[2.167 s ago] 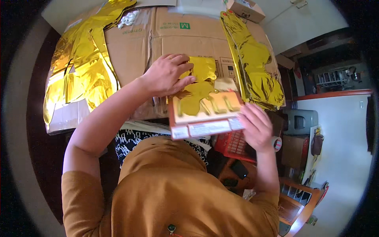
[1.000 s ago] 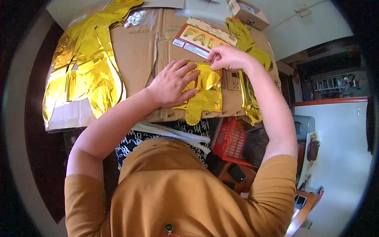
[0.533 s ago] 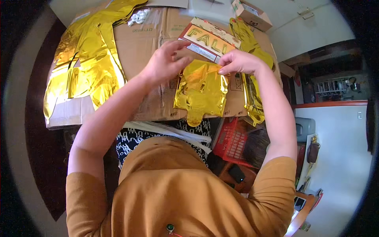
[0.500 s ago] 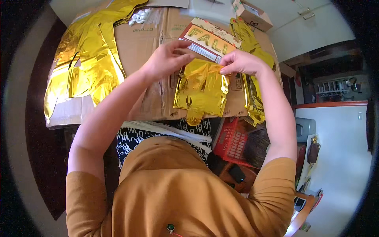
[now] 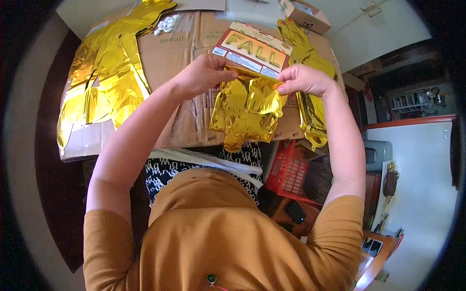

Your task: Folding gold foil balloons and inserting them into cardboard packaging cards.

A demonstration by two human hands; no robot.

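Observation:
A flat gold foil balloon [image 5: 247, 104] hangs creased between my two hands over the near side of the cardboard. My left hand [image 5: 206, 75] pinches its upper left corner between thumb and fingers. At the upper right corner, my right hand [image 5: 306, 81] grips the foil the same way. The balloon's lower end, with a rounded tab, reaches past the cardboard's near edge. Just beyond my hands lies a flat printed package [image 5: 252, 48] with pictured gold letter balloons.
Cardboard [image 5: 170, 63] covers the work surface. Flat gold foil balloons [image 5: 104, 72] lie in a stack at left, with more gold foil [image 5: 310, 104] at right. Small white pieces [image 5: 167, 24] and an open carton [image 5: 306, 15] sit at the back. A red basket [image 5: 291, 172] stands below.
My left hand has closed on the balloon's upper left corner. The foil is now stretched between both hands, and my right hand has shifted slightly right.

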